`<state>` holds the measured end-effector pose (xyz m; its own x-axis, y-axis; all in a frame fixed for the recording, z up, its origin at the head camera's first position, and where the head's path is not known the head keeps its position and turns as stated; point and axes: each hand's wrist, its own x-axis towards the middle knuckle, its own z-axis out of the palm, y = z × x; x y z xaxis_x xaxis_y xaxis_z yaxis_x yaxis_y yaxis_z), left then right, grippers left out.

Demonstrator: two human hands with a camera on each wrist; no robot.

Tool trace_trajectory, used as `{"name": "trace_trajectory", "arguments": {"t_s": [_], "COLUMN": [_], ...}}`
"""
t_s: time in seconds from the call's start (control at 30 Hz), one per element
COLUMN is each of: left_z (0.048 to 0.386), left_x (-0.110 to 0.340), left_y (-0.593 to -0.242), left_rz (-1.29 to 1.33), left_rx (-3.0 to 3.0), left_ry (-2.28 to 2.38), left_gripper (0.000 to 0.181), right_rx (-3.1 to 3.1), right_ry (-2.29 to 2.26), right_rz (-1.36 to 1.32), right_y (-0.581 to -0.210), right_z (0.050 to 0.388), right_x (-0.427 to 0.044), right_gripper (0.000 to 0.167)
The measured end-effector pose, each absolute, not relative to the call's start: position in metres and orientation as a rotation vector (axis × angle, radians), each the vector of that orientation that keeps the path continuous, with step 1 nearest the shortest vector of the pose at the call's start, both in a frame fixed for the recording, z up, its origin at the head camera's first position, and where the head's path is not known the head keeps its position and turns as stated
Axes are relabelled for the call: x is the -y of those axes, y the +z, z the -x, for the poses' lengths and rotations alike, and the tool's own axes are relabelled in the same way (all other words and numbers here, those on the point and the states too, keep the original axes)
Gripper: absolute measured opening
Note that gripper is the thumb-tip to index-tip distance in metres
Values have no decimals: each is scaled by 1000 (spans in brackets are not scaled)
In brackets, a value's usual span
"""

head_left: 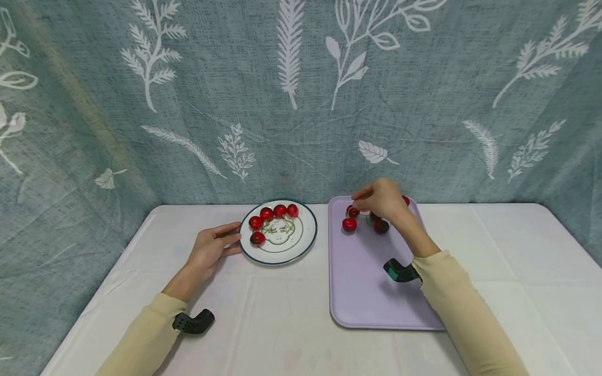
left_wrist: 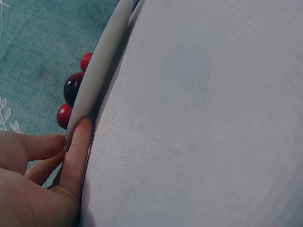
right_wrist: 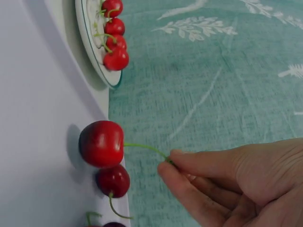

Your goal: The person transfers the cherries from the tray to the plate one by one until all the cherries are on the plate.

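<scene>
Beside the white plate (head_left: 308, 230) with a dark rim, my left hand (head_left: 204, 253) holds its left edge. In the left wrist view the fingertips of that hand (left_wrist: 52, 170) meet at the rim of the plate (left_wrist: 97, 71), one lying against its outer side. Several red cherries (head_left: 266, 213) lie on the plate. Over the back of the purple tray (head_left: 367, 292), my right hand (head_left: 383, 198) pinches a cherry stem. The right wrist view shows thumb and finger of this hand (right_wrist: 227, 179) on the green stem of a red cherry (right_wrist: 102, 144), with a darker cherry (right_wrist: 113, 181) close by.
More cherries (head_left: 381, 226) lie at the back of the tray, partly hidden by the right hand and forearm. A patterned green-blue curtain (head_left: 291, 146) hangs behind the white-covered table (head_left: 277, 313). The plate stands left of the tray, a narrow gap between them.
</scene>
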<state>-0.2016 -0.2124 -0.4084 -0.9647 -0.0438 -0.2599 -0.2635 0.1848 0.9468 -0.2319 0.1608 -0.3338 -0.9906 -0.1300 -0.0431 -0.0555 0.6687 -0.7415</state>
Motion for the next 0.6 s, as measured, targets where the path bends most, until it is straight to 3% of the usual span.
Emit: {"name": "trace_trajectory", "arguments": {"t_s": [0.3, 0.6], "left_z": [200, 201], "left_x": [212, 213], "left_y": [-408, -409], "left_rz": [292, 287], "left_rx": [-2261, -2266], "left_ry": [1898, 1897], "left_gripper": [48, 48], "right_rx": [-2761, -2193], "right_ry": [-1464, -2045], "right_rz": [185, 8], "right_y": [-344, -349], "right_z": [238, 239], "right_x": [-144, -118], "right_gripper": [24, 33]}}
